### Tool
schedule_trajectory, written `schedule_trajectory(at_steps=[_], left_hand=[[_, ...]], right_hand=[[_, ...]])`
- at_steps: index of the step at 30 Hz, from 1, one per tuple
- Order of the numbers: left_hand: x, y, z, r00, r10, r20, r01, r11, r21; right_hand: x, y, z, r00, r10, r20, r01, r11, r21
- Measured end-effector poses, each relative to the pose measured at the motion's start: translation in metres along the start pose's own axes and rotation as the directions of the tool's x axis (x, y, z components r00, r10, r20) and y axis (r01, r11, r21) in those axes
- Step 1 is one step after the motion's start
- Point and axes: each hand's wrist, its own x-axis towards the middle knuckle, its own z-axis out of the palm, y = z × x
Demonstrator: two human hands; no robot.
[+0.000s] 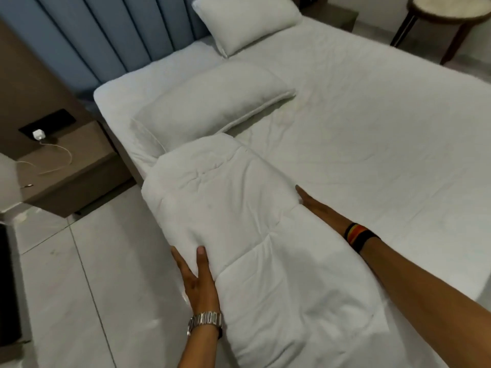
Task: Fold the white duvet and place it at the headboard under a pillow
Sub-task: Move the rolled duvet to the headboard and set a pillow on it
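The white duvet (239,221) is folded into a thick bundle at the near left corner of the bed. My left hand (198,278) presses flat against its left side, thumb up on the fabric. My right hand (312,201) lies along its right side, fingers tucked against and partly under the bundle. Just beyond the duvet a white pillow (210,104) lies flat on the bed, its near end touching the bundle. A second pillow (245,21) leans on the blue padded headboard (106,35).
The white sheeted mattress (372,115) stretches away to the right. A brown bedside table (71,168) with a white charger and cable stands to the left. Pale floor tiles (93,288) lie below. A round stool (451,11) stands at the far right.
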Motion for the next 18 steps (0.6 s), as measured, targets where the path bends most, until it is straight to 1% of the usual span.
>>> schedule_trajectory(at_steps=[2,4,6,8,10,13,16,18], left_hand=[[0.022,0.024,-0.015,0.997,0.069,0.029,-0.069,0.998,0.0],[0.044,0.055,-0.028,0.987,0.139,0.079,-0.136,0.99,-0.041],[0.072,0.09,-0.041,0.971,0.198,0.133,-0.189,0.979,-0.077],[0.106,0.128,-0.053,0.948,0.249,0.199,-0.229,0.966,-0.119],[0.145,0.161,-0.062,0.911,0.31,0.272,-0.269,0.946,-0.179],[0.221,0.217,-0.077,0.862,0.362,0.355,-0.293,0.927,-0.233],[0.293,0.279,-0.088,0.792,0.421,0.441,-0.352,0.906,-0.233],[0.347,0.312,-0.086,0.759,0.445,0.475,-0.392,0.895,-0.212]], right_hand=[[0.001,-0.034,0.013,0.999,-0.032,0.001,0.032,0.999,0.029],[0.006,-0.066,0.02,0.997,-0.074,0.002,0.074,0.996,0.048],[0.015,-0.104,0.03,0.992,-0.124,-0.038,0.125,0.991,0.044],[0.028,-0.144,0.04,0.978,-0.179,-0.11,0.184,0.982,0.043],[0.042,-0.179,0.049,0.957,-0.218,-0.191,0.225,0.974,0.015],[0.07,-0.244,0.071,0.915,-0.224,-0.336,0.242,0.97,0.014],[0.107,-0.297,0.094,0.85,-0.241,-0.469,0.267,0.964,-0.01],[0.137,-0.324,0.108,0.819,-0.228,-0.527,0.26,0.965,-0.014]])
